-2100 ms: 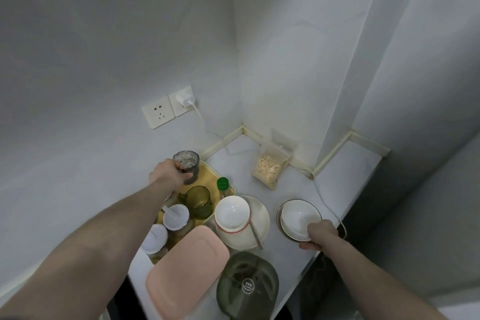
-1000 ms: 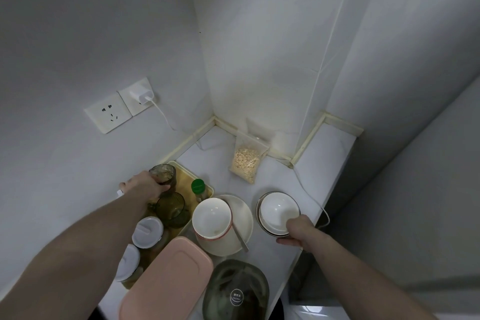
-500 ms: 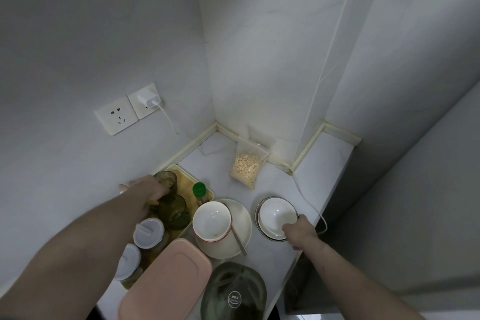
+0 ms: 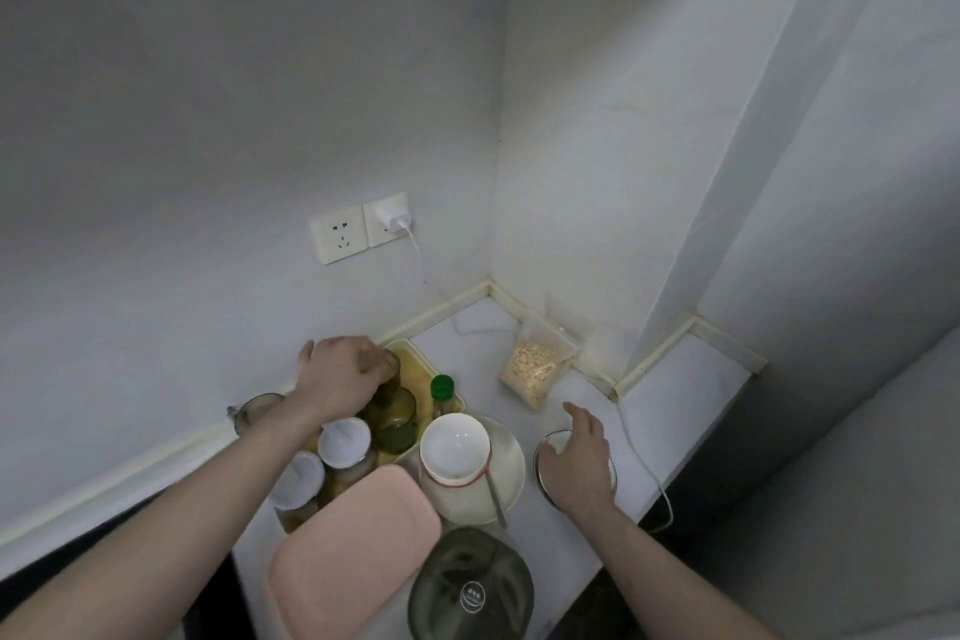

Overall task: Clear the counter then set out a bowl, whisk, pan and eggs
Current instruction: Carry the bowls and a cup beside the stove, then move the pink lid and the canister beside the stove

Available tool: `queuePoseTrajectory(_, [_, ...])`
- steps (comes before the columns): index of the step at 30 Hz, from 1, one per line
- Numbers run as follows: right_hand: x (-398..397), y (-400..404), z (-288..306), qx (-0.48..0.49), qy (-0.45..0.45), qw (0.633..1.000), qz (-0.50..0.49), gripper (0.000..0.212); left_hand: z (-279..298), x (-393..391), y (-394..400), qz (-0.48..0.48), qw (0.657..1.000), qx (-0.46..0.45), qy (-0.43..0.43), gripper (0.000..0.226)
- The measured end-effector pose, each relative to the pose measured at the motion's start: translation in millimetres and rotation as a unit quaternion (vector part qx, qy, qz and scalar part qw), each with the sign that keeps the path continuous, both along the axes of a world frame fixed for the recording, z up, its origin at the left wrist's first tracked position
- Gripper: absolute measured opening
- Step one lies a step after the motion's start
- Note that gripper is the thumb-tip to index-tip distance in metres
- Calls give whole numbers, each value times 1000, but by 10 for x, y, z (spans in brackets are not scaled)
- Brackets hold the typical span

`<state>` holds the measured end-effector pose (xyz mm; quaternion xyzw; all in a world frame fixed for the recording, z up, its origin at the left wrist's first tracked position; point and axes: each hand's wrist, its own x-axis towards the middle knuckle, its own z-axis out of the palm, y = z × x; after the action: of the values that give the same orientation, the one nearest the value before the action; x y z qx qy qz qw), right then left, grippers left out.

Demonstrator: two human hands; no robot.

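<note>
A: Left hand (image 4: 340, 374)?
B: Closed round a glass (image 4: 389, 364) at the tray's (image 4: 415, 353) far end.
A: Right hand (image 4: 576, 457)?
B: Fingers spread, palm down over the small bowl (image 4: 545, 447) on the counter (image 4: 660, 405), right of the big bowl (image 4: 454, 447). Contact unclear.
A: Near edge?
B: Pink lid (image 4: 348, 551), dark lid (image 4: 470, 587).
</note>
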<state>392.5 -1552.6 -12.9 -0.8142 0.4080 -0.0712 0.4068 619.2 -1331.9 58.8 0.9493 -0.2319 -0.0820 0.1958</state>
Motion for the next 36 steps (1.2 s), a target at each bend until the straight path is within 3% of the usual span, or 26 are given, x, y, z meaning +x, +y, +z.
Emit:
queuePoseTrajectory(4, [181,497,271,1,-87,992,90,59,118,-687,652,-4,994,-72,-86,21])
queuePoseTrajectory(7, [318,878,436,-18,-111,976,185,51,82,-1139,1163,53,989,-123,-64,29])
queuePoseTrajectory(13, [403,1576,672,43,-140,922,359,47,-14,-1965,1977,202,970,-125,-53,35])
queuePoseTrajectory(15, [338,1903,691,68,-110,885,448,48,-32,-2408,2246,287,946,-138,-49,32])
queuePoseTrajectory(24, [-262,2856,746,157,-52,747,644,44,68,-4002,2578,487,866,-112,-28,24])
queuePoseTrajectory(30, [-1113,3758,820,149,-4,616,773,45,146,-5407,2963,629,769,-103,-48,22])
queuePoseTrajectory(36, [-1814,4596,974,128,12,513,849,45,128,-6493,3422,713,691,-106,-54,22])
